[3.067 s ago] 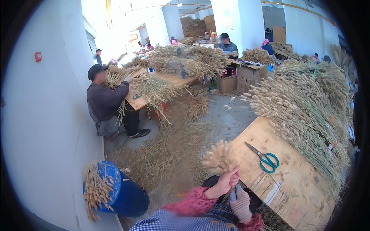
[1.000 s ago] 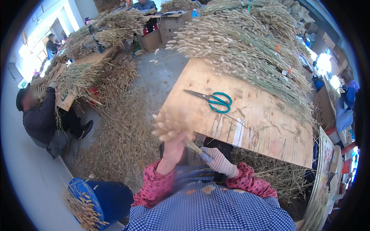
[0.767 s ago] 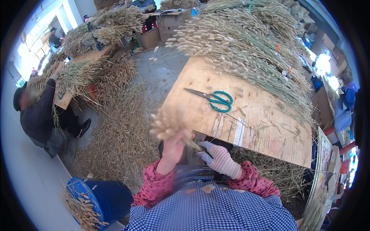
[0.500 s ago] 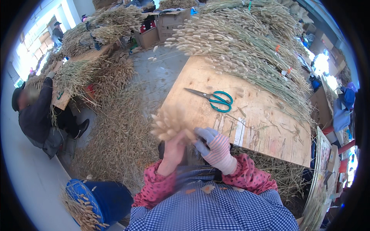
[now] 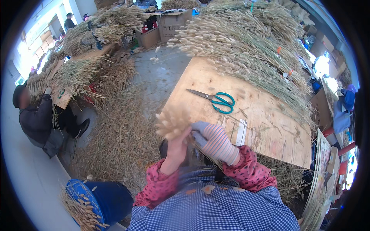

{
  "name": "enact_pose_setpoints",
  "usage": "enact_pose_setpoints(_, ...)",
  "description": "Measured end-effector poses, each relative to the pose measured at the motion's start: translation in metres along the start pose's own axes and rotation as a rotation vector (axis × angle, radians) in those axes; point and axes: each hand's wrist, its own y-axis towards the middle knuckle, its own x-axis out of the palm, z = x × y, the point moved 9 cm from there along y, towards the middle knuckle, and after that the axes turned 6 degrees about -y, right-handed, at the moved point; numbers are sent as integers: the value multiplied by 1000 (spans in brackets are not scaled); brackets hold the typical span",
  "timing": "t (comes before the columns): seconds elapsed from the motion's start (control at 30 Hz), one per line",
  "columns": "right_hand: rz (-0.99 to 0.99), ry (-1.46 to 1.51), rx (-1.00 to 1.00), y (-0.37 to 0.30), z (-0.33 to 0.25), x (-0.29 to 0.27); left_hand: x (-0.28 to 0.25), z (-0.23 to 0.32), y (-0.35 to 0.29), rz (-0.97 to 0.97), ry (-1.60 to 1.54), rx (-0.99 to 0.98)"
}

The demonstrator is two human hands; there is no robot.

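A bunch of dried bunny tail grass (image 5: 170,122), its fluffy pale heads up and to the left, is held just off the near left edge of the wooden table (image 5: 208,81). My bare left hand (image 5: 177,148) is closed round the stems below the heads. Against the same bunch, my right hand (image 5: 216,141), in a striped glove with grey fingertips, curls its fingers at the stems beside the left fingers; its grip is partly hidden. Teal-handled scissors (image 5: 222,103) lie on the board beyond my hands, blades pointing left.
Long bunny tail stems (image 5: 250,61) are heaped across the table's far side. A blue barrel (image 5: 115,200) with grass heads stands at lower left. Loose straw (image 5: 111,142) covers the floor. Another person (image 5: 36,119) sits at a grass-laden table on the left. Cardboard boxes (image 5: 173,25) stand behind.
My right hand has turned slightly and moved in closer to the bunch, its fingers more curled. The bunch has shifted a little to the right. The seated person's arm has come down.
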Motion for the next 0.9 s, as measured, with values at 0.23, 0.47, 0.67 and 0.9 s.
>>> enact_pose_setpoints(0.23,-131,31,-108,30,-11,-7,16,8,-5,-92,140,146)
enact_pose_setpoints(0.47,-236,-78,-217,56,-38,25,27,27,-10,-158,968,673)
enact_pose_setpoints(0.67,-33,58,-119,63,-33,25,27,15,4,-136,880,254)
enact_pose_setpoints(0.9,17,542,-6,78,-13,27,46,16,11,-180,598,77)
